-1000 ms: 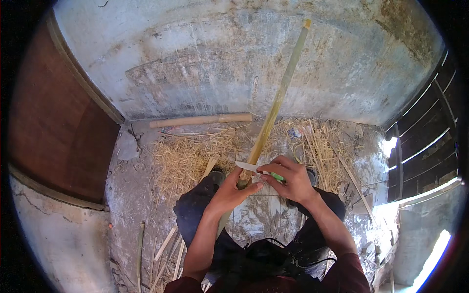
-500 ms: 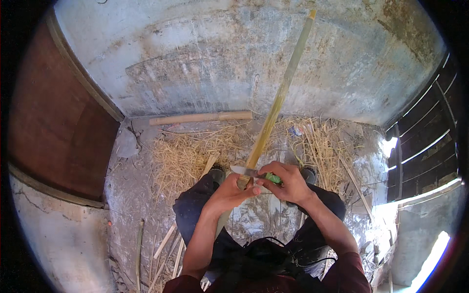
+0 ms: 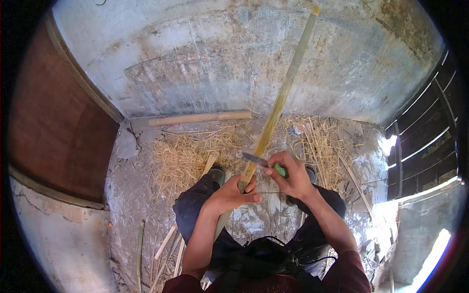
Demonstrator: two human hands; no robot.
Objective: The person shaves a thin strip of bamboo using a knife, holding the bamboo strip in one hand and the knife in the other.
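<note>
A long bamboo pole (image 3: 285,95) slants from between my legs up and away to the right. Its far part is greenish grey, its nearer part scraped yellow. My left hand (image 3: 230,196) is wrapped round the pole close to its lower stretch, thumb pointing right. My right hand (image 3: 291,177) grips a knife (image 3: 255,159) with a green handle. The dark blade points left over the scraped part of the pole, just above my left hand; whether it touches the bamboo I cannot tell.
Pale shavings (image 3: 188,158) lie heaped on the floor on both sides of the pole. A bamboo length (image 3: 200,118) rests along the far wall (image 3: 195,63). At left is a brown door panel (image 3: 58,117); at right, a slatted opening (image 3: 430,132). A thin stick (image 3: 139,254) lies front left.
My right hand has lifted and turned the knife, its blade now farther up the pole and tilted. My left hand keeps hold of the bamboo, and the pole's far end has shifted slightly right.
</note>
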